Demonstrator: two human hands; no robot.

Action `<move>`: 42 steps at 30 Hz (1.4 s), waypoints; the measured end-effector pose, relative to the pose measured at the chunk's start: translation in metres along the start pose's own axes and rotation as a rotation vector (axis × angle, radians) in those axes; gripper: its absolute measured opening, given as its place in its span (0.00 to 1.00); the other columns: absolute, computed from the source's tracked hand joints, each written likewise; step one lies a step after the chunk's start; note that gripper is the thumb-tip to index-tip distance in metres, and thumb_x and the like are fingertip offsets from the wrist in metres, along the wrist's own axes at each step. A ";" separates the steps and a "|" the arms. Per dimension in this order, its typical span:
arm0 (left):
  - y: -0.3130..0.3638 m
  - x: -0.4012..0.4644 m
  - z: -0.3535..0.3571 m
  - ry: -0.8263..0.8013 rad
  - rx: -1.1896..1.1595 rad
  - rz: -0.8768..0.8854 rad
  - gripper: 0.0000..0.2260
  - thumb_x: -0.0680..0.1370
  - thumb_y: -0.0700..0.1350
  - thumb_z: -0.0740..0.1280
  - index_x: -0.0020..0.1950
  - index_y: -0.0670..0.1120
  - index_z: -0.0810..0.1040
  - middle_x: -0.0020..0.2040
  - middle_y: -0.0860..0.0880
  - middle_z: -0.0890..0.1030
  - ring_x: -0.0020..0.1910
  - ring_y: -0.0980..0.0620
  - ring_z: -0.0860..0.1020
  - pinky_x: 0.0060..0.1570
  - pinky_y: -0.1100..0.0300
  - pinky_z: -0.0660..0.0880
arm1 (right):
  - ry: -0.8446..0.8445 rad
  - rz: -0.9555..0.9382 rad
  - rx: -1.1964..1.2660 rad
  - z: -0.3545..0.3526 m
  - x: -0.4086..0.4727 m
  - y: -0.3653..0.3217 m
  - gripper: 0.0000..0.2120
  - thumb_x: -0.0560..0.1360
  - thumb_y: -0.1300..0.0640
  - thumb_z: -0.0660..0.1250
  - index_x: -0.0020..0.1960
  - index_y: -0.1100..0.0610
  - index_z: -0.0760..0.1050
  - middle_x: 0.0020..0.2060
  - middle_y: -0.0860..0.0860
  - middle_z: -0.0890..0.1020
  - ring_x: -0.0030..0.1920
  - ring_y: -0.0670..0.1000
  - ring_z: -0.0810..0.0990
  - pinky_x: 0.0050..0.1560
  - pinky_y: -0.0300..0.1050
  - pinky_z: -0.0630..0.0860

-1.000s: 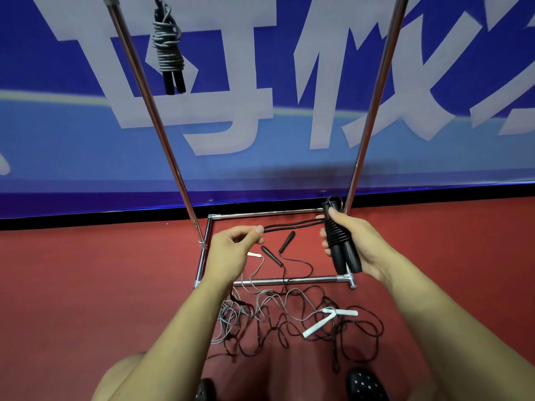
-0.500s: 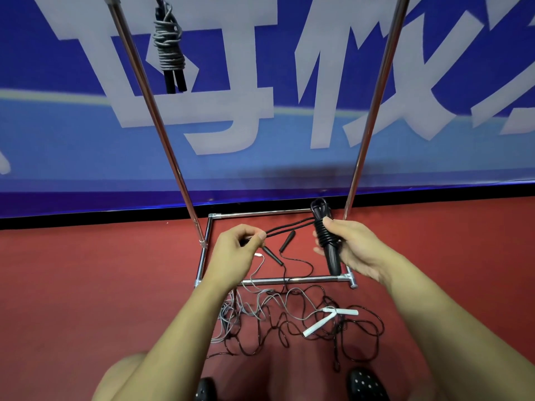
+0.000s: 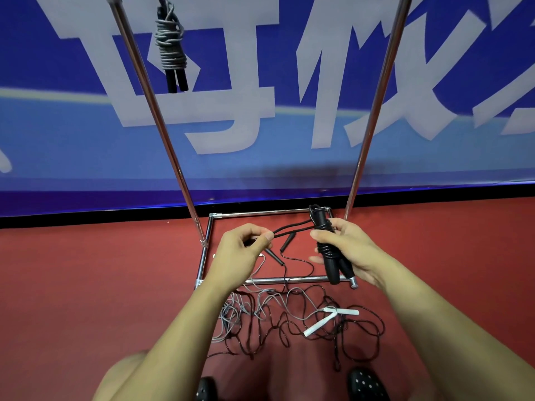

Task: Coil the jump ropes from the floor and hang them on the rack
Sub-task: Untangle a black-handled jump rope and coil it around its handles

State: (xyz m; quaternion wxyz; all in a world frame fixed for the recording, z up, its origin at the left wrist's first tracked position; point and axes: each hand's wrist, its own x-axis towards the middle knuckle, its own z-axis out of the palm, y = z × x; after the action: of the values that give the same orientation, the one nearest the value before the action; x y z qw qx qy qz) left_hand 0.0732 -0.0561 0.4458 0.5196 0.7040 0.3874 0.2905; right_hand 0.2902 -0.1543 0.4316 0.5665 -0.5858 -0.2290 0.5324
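My right hand (image 3: 348,250) grips the two black handles of a black jump rope (image 3: 330,264), held side by side and pointing down, with several turns of cord wrapped round them. My left hand (image 3: 240,250) pinches the doubled loose cord (image 3: 292,227), which stretches right to the handles. The chrome rack (image 3: 170,157) stands in front of me with two slanted uprights. A coiled grey rope with black handles (image 3: 170,50) hangs at its top left. On the red floor lie tangled grey and black ropes (image 3: 278,319), one with white handles (image 3: 324,322).
A blue banner wall (image 3: 260,111) with large pale characters stands behind the rack. The rack's rectangular base (image 3: 260,214) lies on the red floor, with two loose black handles (image 3: 286,241) inside it. My dotted black shoes (image 3: 364,383) show at the bottom edge.
My right hand has turned the black handles and wound more cord round them. The stretch of cord between my two hands has grown shorter. My left hand has stayed nearly still.
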 end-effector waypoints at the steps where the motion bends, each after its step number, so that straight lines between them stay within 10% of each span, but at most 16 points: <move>1: 0.000 0.000 0.000 0.000 -0.006 0.000 0.05 0.81 0.45 0.70 0.48 0.46 0.84 0.43 0.48 0.86 0.46 0.54 0.83 0.45 0.73 0.75 | -0.014 0.006 0.010 0.001 0.000 0.001 0.16 0.74 0.64 0.75 0.59 0.63 0.75 0.42 0.56 0.81 0.41 0.54 0.84 0.51 0.58 0.84; 15: 0.000 0.002 0.001 -0.004 -0.023 -0.033 0.05 0.80 0.45 0.71 0.47 0.47 0.84 0.42 0.48 0.86 0.43 0.59 0.83 0.43 0.75 0.72 | -0.112 -0.073 -0.083 0.005 -0.007 -0.001 0.20 0.78 0.58 0.72 0.66 0.46 0.71 0.44 0.59 0.85 0.51 0.65 0.87 0.50 0.58 0.84; 22: 0.000 0.002 0.005 -0.006 -0.006 -0.035 0.04 0.80 0.45 0.71 0.47 0.47 0.85 0.40 0.50 0.87 0.42 0.59 0.83 0.44 0.74 0.74 | 0.009 -0.119 -0.175 0.005 -0.004 -0.002 0.13 0.75 0.60 0.76 0.55 0.59 0.75 0.41 0.56 0.85 0.38 0.55 0.84 0.41 0.51 0.80; 27: -0.001 0.002 0.009 -0.012 0.011 -0.036 0.05 0.80 0.42 0.70 0.47 0.46 0.85 0.41 0.50 0.87 0.43 0.56 0.84 0.44 0.73 0.74 | -0.066 -0.067 -0.040 0.007 -0.001 0.004 0.18 0.76 0.65 0.73 0.62 0.62 0.70 0.52 0.61 0.86 0.53 0.60 0.87 0.51 0.54 0.84; 32: -0.004 0.003 0.010 -0.002 0.036 -0.066 0.06 0.81 0.41 0.70 0.45 0.48 0.85 0.41 0.51 0.87 0.45 0.47 0.84 0.43 0.70 0.75 | -0.001 -0.063 -0.122 0.007 0.004 0.006 0.17 0.74 0.60 0.77 0.59 0.62 0.77 0.41 0.54 0.83 0.41 0.55 0.85 0.46 0.51 0.83; 37: -0.006 0.003 0.009 0.023 0.044 -0.098 0.07 0.80 0.43 0.71 0.43 0.48 0.86 0.40 0.48 0.87 0.40 0.43 0.81 0.42 0.64 0.75 | -0.078 0.084 0.089 0.010 0.002 0.003 0.18 0.84 0.48 0.61 0.53 0.64 0.76 0.39 0.58 0.80 0.37 0.55 0.79 0.43 0.50 0.77; 42: -0.007 0.002 0.007 0.021 0.033 -0.109 0.08 0.80 0.43 0.71 0.42 0.48 0.86 0.41 0.46 0.87 0.39 0.48 0.78 0.44 0.59 0.73 | -0.122 0.081 0.123 0.008 0.002 0.006 0.12 0.85 0.58 0.58 0.56 0.67 0.75 0.45 0.61 0.81 0.44 0.56 0.81 0.58 0.56 0.80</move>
State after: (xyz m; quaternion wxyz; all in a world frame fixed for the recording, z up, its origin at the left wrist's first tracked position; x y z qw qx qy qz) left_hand 0.0782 -0.0563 0.4376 0.5188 0.6873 0.4355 0.2624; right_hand 0.2818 -0.1508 0.4272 0.5643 -0.5252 -0.2062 0.6026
